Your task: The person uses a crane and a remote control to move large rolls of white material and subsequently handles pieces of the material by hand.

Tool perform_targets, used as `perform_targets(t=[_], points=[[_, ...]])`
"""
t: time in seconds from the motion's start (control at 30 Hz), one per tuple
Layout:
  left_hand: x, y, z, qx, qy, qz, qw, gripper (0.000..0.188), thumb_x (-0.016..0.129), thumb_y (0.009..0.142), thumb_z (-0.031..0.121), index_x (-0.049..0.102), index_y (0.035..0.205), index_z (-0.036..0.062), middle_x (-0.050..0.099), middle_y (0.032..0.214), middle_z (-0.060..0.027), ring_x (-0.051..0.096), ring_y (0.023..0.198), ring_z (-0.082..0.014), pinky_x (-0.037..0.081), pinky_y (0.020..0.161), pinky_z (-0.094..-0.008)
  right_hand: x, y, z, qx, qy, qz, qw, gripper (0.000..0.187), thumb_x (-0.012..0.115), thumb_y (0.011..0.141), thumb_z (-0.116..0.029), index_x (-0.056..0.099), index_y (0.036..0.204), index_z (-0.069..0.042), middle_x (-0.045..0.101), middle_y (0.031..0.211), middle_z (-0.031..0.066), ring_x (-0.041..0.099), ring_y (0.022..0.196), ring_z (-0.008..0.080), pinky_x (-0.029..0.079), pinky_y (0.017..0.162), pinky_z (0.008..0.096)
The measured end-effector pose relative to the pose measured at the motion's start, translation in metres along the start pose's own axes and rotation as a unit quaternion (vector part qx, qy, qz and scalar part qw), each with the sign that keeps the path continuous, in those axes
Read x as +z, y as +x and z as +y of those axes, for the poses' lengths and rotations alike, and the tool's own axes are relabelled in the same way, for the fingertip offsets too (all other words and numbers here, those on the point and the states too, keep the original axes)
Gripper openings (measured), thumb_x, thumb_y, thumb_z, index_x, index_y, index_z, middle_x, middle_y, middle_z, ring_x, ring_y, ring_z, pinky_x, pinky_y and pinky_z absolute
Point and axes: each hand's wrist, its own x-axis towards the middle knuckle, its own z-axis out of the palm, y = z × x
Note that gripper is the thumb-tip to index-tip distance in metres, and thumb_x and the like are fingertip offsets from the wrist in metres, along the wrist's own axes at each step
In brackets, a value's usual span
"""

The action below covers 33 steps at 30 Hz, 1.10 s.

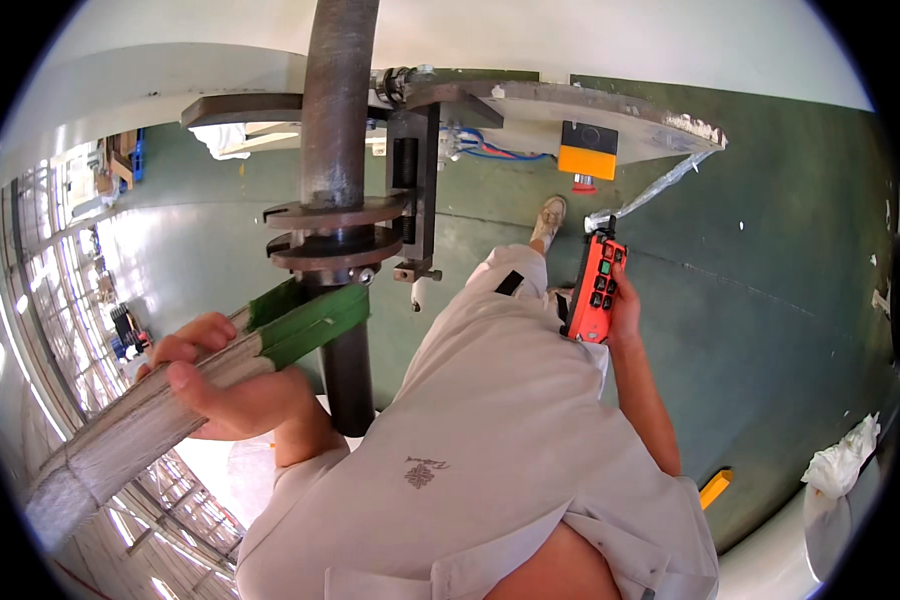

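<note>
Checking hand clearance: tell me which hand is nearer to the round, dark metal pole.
Left. The left hand is just left of the pole; the right hand is farther off to its right, holding an orange-red boxy remote.

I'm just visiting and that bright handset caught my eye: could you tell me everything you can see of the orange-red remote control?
The remote control is a long, slim, orange-red handset with a dark side edge, apparently hard plastic. Its face carries mostly dark buttons in two columns, plus a green one. The person's right hand grips its right edge, holding it off the floor with its dark-tipped end leaning slightly right. A crinkled, pale strip reaches that end; whether it's attached is unclear.
</note>
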Motion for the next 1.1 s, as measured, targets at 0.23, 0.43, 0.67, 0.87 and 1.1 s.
perform_targets(t=[0.23, 0.43, 0.67, 0.87, 1.1], points=[[-0.008, -0.032, -0.023, -0.068, -0.011, -0.105, 0.992, 0.039, 0.064, 0.086, 0.017, 0.041, 0.116, 0.0092, 0.045, 0.085, -0.0069, 0.046, 0.065, -0.0184, 0.044, 0.06, -0.0306, -0.02, 0.007, 0.011, -0.026, 0.007, 0.045, 0.999, 0.039, 0.044, 0.101, -0.039, 0.061, 0.111, -0.005, 0.071, 0.091, 0.0119, 0.071, 0.077, 0.0258, 0.061, 0.07, 0.0392], [-0.022, -0.045, -0.055, -0.032, -0.033, -0.131, 0.99, 0.039, 0.067, 0.087, 0.018, 0.041, 0.115, 0.0092, 0.048, 0.085, -0.0058, 0.047, 0.066, -0.0173, 0.044, 0.061, -0.0315, -0.027, 0.009, 0.017, -0.005, 0.042, 0.055, 0.998, 0.038, 0.046, 0.101, -0.039, 0.06, 0.112, -0.005, 0.071, 0.093, 0.0118, 0.071, 0.077, 0.0257, 0.061, 0.07, 0.0392], [-0.022, -0.058, -0.056, -0.003, -0.028, -0.048, 0.998, 0.029, 0.064, 0.091, 0.008, 0.043, 0.11, 0.0011, 0.059, 0.091, -0.0105, 0.053, 0.069, -0.0177, 0.047, 0.063, -0.0335, -0.021, -0.021, 0.018, -0.005, 0.001, 0.009, 1.0, 0.039, 0.049, 0.099, -0.039, 0.059, 0.114, -0.005, 0.07, 0.094, 0.0107, 0.07, 0.078, 0.0249, 0.059, 0.072, 0.0394], [-0.101, -0.078, -0.048, -0.073, 0.041, -0.116, 0.99, 0.024, 0.066, 0.09, 0.006, 0.052, 0.107, -0.0039, 0.061, 0.091, -0.0106, 0.057, 0.077, -0.0163, 0.05, 0.07, -0.0301, -0.066, -0.064, 0.029, -0.021, 0.008, 0.008, 1.0, 0.04, 0.05, 0.098, -0.041, 0.062, 0.109, -0.005, 0.07, 0.091, 0.0116, 0.07, 0.077, 0.0269, 0.059, 0.07, 0.0398], [-0.231, -0.162, 0.031, -0.161, 0.084, -0.211, 0.961, 0.025, 0.064, 0.089, 0.004, 0.054, 0.111, -0.0045, 0.061, 0.093, -0.0109, 0.058, 0.08, -0.0163, 0.05, 0.074, -0.0303, -0.141, -0.111, 0.056, 0.003, -0.021, 0.046, 0.999, 0.031, 0.059, 0.096, -0.037, 0.064, 0.106, -0.008, 0.07, 0.088, 0.0041, 0.067, 0.073, 0.0149, 0.057, 0.068, 0.0319]])
